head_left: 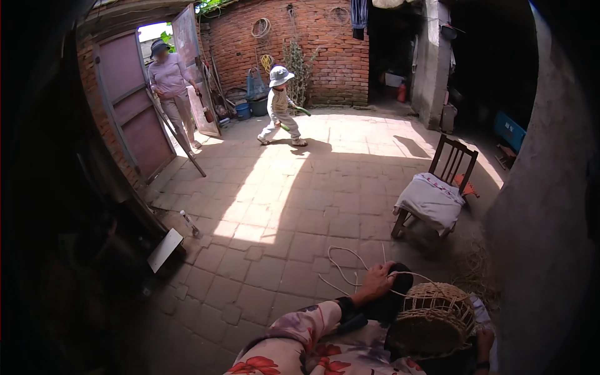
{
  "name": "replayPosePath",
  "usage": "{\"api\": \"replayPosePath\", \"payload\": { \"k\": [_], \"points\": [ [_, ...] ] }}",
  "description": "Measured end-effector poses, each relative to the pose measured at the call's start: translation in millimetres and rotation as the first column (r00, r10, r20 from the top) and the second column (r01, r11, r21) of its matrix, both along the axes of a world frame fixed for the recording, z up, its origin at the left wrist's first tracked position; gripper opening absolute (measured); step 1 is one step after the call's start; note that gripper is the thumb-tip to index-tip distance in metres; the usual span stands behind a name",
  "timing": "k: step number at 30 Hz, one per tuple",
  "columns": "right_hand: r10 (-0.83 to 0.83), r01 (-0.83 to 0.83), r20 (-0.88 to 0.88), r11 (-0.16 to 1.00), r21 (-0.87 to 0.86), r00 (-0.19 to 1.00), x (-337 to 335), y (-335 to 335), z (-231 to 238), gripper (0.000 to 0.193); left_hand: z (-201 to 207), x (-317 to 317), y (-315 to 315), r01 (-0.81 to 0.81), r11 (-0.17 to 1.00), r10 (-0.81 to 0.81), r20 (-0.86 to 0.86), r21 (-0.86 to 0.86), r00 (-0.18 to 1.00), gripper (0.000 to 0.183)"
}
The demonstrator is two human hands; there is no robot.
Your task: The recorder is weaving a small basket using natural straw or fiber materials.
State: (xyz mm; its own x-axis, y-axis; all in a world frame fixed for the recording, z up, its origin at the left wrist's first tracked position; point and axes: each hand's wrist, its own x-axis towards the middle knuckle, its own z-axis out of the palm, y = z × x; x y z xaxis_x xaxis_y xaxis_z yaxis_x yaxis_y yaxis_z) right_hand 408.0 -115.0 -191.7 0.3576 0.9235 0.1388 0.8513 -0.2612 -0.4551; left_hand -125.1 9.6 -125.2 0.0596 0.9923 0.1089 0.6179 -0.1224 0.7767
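Note:
A partly woven wicker basket (437, 306) lies tilted on its side at my lap, its dark round opening or base turned toward me. My left hand (376, 281) is closed on a thin pale weaving strand (344, 251), to the left of the basket. That strand loops out over the floor and also runs across to the basket's top. At the basket's right side, my right hand (485, 344) grips its edge, with most of the fingers in shadow. White cloth (484, 315) shows between this hand and the wall.
A wooden chair (431, 194) with a white cloth stands ahead to the right. Loose strands (476, 269) lie by the wall. A person (279, 109) in a light hat walks across the yard holding green, elongated things; another person (172, 81) stands in the doorway. A white board (165, 250) leans at left.

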Motion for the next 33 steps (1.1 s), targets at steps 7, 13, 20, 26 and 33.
{"api": "replayPosePath", "payload": {
  "k": [7, 13, 20, 26, 33],
  "points": [
    [0.068, -0.064, -0.036, 0.993, 0.104, 0.997, 1, -5, -6, 0.024, -7, 4, 3, -0.009, 0.999, 0.009, 0.016, 0.045, 1.0, 0.046],
    [0.045, -0.042, -0.033, 0.996, 0.081, 0.998, -6, -5, 1, 0.022, -15, 3, 4, -0.039, 0.997, 0.036, 0.049, 0.062, 0.998, 0.046],
    [-0.015, 0.025, -0.098, 0.995, 0.101, 0.995, -5, -5, -4, 0.023, -13, 1, 8, -0.015, 0.999, 0.013, 0.055, 0.033, 0.998, 0.045],
    [-0.046, 0.06, -0.163, 0.995, 0.079, 0.986, -15, -3, -2, 0.016, -12, -5, 6, -0.051, 0.998, 0.049, 0.05, 0.037, 0.998, 0.041],
    [-0.071, 0.087, -0.149, 0.991, 0.103, 0.986, -8, -10, -9, 0.019, -8, -2, 4, -0.009, 0.998, 0.005, 0.064, 0.059, 0.998, 0.041]
  ]
}}
